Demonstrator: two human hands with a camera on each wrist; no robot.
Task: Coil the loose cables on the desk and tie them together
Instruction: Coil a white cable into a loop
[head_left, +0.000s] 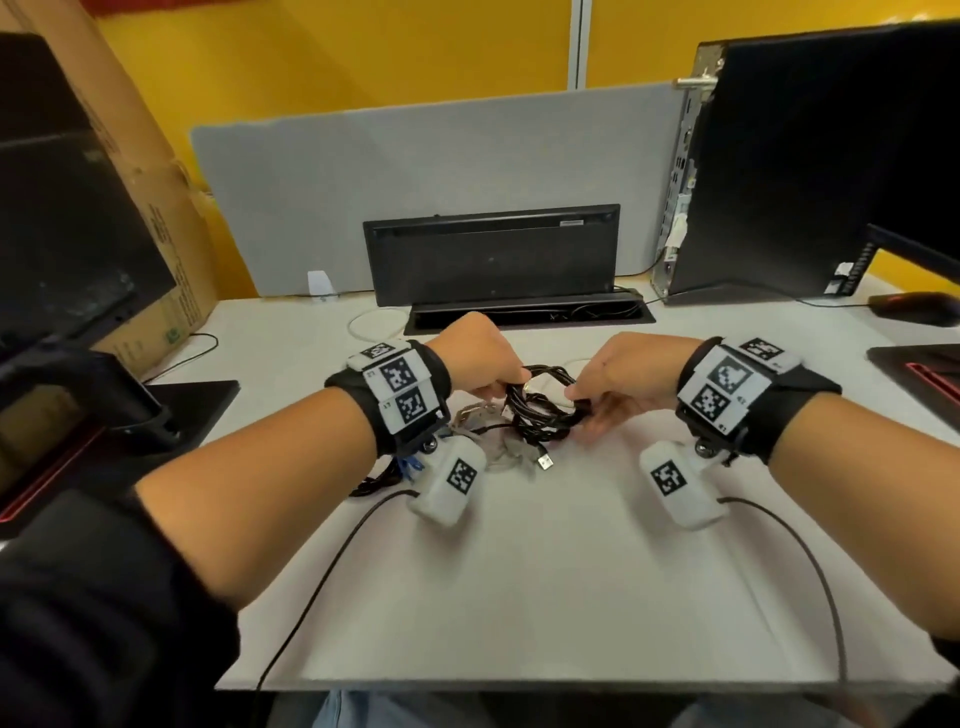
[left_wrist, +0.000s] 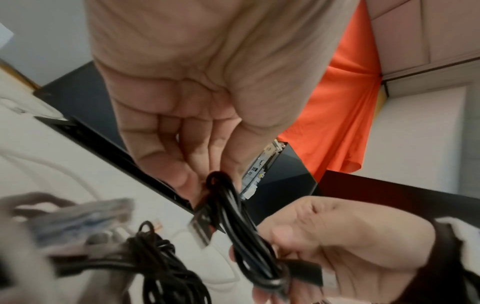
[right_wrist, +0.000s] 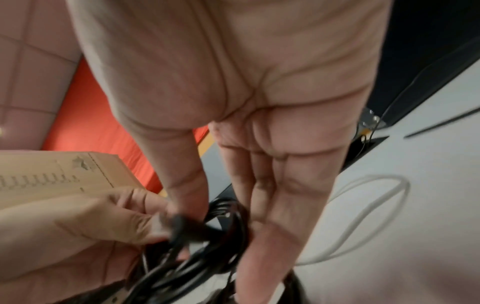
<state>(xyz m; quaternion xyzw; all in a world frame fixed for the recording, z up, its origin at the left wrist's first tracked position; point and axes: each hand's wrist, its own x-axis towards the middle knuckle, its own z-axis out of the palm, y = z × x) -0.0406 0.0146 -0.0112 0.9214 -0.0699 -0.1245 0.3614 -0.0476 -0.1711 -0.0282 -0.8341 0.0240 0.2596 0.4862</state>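
Observation:
A coiled black cable (head_left: 545, 408) hangs a little above the white desk (head_left: 545, 571), held between both hands. My left hand (head_left: 511, 382) pinches the coil's left loop; in the left wrist view its fingertips (left_wrist: 182, 174) close on the top of the coil (left_wrist: 233, 216), with a USB plug (left_wrist: 200, 228) beside them. My right hand (head_left: 582, 402) grips the coil's right side, thumb against fingers, as the right wrist view shows around the coil (right_wrist: 223, 236). A grey cable (head_left: 480, 415) and another black cable bundle (left_wrist: 161, 257) lie on the desk below.
A loose USB plug (head_left: 544, 461) lies in front of the hands. A white cable loop (head_left: 374, 322) sits behind them near the desk's cable slot (head_left: 524, 314). A keyboard (head_left: 493, 254) leans on the grey partition. PC tower (head_left: 810, 171) right, cardboard box (head_left: 150, 208) left.

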